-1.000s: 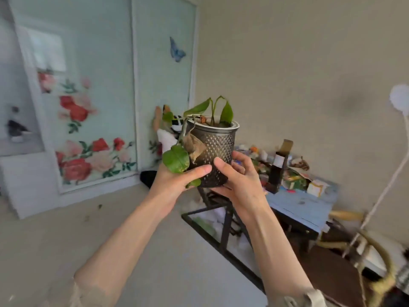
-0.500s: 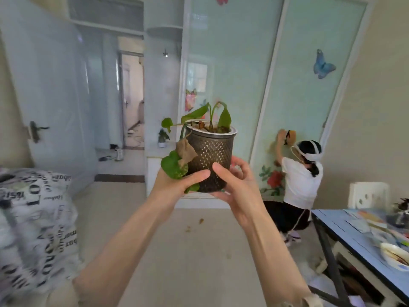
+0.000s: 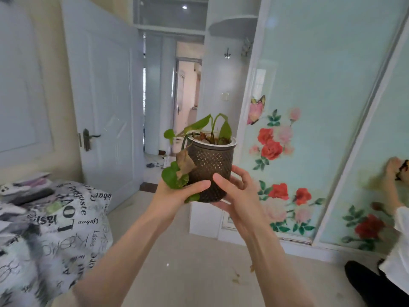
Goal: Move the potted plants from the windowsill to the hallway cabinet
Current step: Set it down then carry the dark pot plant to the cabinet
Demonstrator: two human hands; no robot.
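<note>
I hold a potted plant [image 3: 209, 168] upright at chest height in the middle of the view: a dark brown pot with a diamond pattern and a white rim, a few green leaves and one dry brown leaf hanging over its left side. My left hand [image 3: 177, 193] grips the pot's lower left, thumb across the front. My right hand [image 3: 238, 191] cups its lower right and underside. A low white cabinet [image 3: 205, 220] shows just behind and below the pot.
An open white door [image 3: 104, 103] stands at the left, with a doorway [image 3: 172, 103] into a corridor straight ahead. A bed with printed bedding [image 3: 51, 235] fills the lower left. Floral sliding panels [image 3: 309, 129] line the right wall, where another person [image 3: 396, 240] crouches.
My view has swung left and moved nearer the doorway. The table has left the view and the other person has slid to the right edge. Both hands still hold the pot the same way.
</note>
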